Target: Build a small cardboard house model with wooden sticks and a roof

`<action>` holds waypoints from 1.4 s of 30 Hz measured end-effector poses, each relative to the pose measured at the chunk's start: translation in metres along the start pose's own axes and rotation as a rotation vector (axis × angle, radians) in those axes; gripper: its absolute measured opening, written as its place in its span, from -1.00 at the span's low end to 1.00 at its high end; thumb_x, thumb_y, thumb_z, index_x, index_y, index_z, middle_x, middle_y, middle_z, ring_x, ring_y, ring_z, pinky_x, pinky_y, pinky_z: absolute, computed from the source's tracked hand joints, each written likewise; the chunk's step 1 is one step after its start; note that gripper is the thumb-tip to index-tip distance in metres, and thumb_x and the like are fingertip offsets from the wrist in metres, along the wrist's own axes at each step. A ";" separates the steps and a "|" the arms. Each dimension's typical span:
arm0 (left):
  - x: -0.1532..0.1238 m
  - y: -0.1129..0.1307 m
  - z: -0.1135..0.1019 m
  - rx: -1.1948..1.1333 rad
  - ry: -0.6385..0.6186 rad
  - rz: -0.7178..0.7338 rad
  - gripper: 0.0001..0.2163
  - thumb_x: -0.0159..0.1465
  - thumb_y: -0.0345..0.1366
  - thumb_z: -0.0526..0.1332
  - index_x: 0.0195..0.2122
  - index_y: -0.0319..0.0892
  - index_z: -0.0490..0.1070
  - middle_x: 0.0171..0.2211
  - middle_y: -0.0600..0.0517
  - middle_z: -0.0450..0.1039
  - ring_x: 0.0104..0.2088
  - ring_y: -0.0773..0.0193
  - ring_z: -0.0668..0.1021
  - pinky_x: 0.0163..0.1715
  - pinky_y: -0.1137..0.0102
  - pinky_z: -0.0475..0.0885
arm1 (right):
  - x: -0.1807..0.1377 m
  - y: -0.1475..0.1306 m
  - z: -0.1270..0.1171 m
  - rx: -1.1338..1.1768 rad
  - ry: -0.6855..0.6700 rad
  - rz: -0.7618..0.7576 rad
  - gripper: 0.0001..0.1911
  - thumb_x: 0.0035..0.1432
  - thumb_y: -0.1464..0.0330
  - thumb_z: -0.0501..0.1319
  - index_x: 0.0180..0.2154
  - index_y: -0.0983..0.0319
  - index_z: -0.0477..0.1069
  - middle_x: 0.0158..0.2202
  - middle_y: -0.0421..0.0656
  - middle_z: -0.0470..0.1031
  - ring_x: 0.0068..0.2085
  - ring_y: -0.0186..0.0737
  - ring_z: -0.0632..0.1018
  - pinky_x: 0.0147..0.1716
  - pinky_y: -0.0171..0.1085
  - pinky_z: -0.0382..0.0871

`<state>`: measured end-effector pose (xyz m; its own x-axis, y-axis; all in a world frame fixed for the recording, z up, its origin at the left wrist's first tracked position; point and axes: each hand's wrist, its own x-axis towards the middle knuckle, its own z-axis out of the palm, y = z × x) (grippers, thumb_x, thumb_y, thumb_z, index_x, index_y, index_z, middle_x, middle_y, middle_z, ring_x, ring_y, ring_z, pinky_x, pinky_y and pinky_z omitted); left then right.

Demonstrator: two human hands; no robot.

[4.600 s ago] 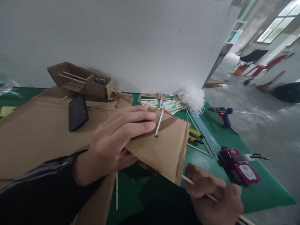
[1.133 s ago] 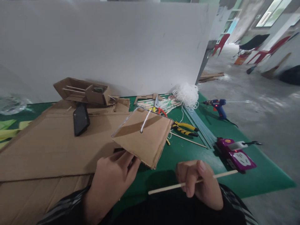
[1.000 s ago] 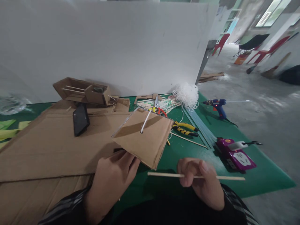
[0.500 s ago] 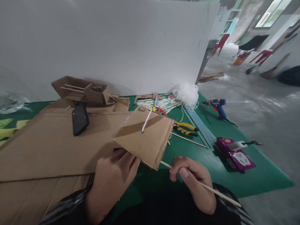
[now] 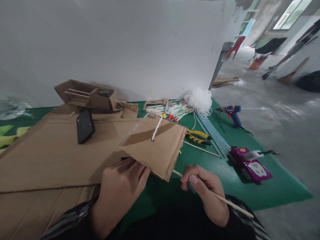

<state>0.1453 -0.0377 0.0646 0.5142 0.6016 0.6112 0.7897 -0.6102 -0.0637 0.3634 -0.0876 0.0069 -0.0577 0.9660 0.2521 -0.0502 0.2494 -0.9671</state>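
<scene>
My left hand (image 5: 120, 191) grips the near corner of a brown cardboard piece (image 5: 160, 150) and holds it up over the green table. A white cord (image 5: 156, 129) passes through a hole in its middle. My right hand (image 5: 205, 191) pinches a thin wooden stick (image 5: 232, 205). The stick's front tip goes in at the cardboard's lower right edge. Its back end points towards the lower right.
A large flat cardboard sheet (image 5: 50, 156) with a black phone (image 5: 85, 125) and a cardboard model (image 5: 86, 95) lies at left. Scissors (image 5: 168, 111), yellow pliers (image 5: 197, 136), clear rods (image 5: 215, 138), white cord bundle (image 5: 200, 100), blue glue gun (image 5: 231, 111) and purple power strip (image 5: 250, 165) lie at right.
My right hand turned the stick from crosswise to point at the cardboard, then pushed its tip into the lower right edge. My left hand shifted from on top to the near corner.
</scene>
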 end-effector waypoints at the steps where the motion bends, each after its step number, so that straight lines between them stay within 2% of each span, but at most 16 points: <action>1: 0.000 0.000 0.000 0.001 -0.003 0.006 -0.66 0.30 -0.46 0.02 -0.64 -0.08 0.21 -0.73 0.12 0.36 -0.68 0.29 0.50 -0.62 0.38 0.21 | 0.000 0.000 0.000 0.011 0.000 0.013 -0.69 0.38 0.24 0.09 -0.35 0.21 0.49 -0.52 -0.20 0.43 -0.46 -0.31 0.44 -0.45 -0.32 0.28; 12: 0.001 0.001 0.002 -0.028 0.015 -0.026 -0.66 0.31 -0.41 0.02 -0.63 -0.07 0.19 -0.74 0.13 0.36 -0.69 0.29 0.49 -0.62 0.41 0.24 | 0.001 0.001 -0.001 0.089 -0.006 0.112 -0.65 0.37 0.19 0.11 -0.39 0.23 0.48 -0.52 -0.18 0.46 -0.46 -0.29 0.43 -0.45 -0.31 0.29; 17: -0.001 0.002 0.001 -0.031 0.007 -0.032 -0.65 0.32 -0.40 0.02 -0.64 -0.07 0.14 -0.75 0.14 0.33 -0.72 0.30 0.45 -0.64 0.40 0.21 | 0.000 -0.002 -0.003 0.040 -0.070 0.131 -0.65 0.39 0.22 0.09 -0.39 0.22 0.48 -0.48 -0.18 0.46 -0.42 -0.30 0.44 -0.41 -0.31 0.28; 22: 0.000 0.003 0.001 -0.015 -0.019 -0.033 -0.65 0.31 -0.41 0.02 -0.65 -0.06 0.13 -0.77 0.15 0.29 -0.74 0.29 0.42 -0.67 0.38 0.17 | 0.002 -0.009 -0.006 -0.027 -0.114 0.058 -0.67 0.39 0.28 0.08 -0.39 0.23 0.49 -0.47 -0.19 0.46 -0.41 -0.32 0.44 -0.38 -0.31 0.26; 27: 0.001 0.002 0.002 -0.032 0.020 -0.037 -0.66 0.31 -0.42 0.01 -0.63 -0.06 0.17 -0.74 0.14 0.34 -0.71 0.29 0.47 -0.64 0.39 0.24 | 0.001 -0.010 -0.007 -0.092 -0.157 -0.026 -0.72 0.38 0.34 0.10 -0.32 0.21 0.54 -0.43 -0.18 0.47 -0.39 -0.32 0.46 -0.38 -0.32 0.26; 32: -0.001 0.001 0.004 -0.029 0.023 -0.022 -0.66 0.34 -0.39 -0.01 -0.61 -0.06 0.21 -0.72 0.14 0.38 -0.69 0.30 0.50 -0.62 0.40 0.25 | -0.007 -0.005 -0.009 -0.137 -0.112 0.082 -0.80 0.37 0.30 0.12 -0.10 0.11 0.52 -0.41 -0.21 0.52 -0.37 -0.30 0.50 -0.37 -0.32 0.30; 36: -0.001 0.002 0.004 -0.022 0.032 -0.045 -0.65 0.34 -0.40 0.00 -0.63 -0.06 0.18 -0.74 0.15 0.34 -0.70 0.31 0.48 -0.63 0.40 0.23 | -0.010 -0.005 -0.011 -0.141 -0.109 0.030 -0.81 0.36 0.31 0.14 -0.24 0.11 0.53 -0.40 -0.22 0.53 -0.34 -0.31 0.51 -0.33 -0.32 0.31; 42: -0.001 0.003 0.004 -0.038 0.032 -0.052 -0.65 0.33 -0.39 0.00 -0.63 -0.05 0.19 -0.73 0.15 0.34 -0.70 0.32 0.47 -0.62 0.40 0.23 | -0.009 -0.006 -0.013 -0.057 -0.123 -0.057 -0.77 0.38 0.34 0.09 -0.23 0.15 0.53 -0.40 -0.19 0.56 -0.34 -0.28 0.53 -0.29 -0.28 0.34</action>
<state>0.1483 -0.0381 0.0611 0.4611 0.6165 0.6382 0.8015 -0.5979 -0.0016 0.3769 -0.0969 0.0097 -0.1786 0.9353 0.3054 -0.0003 0.3104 -0.9506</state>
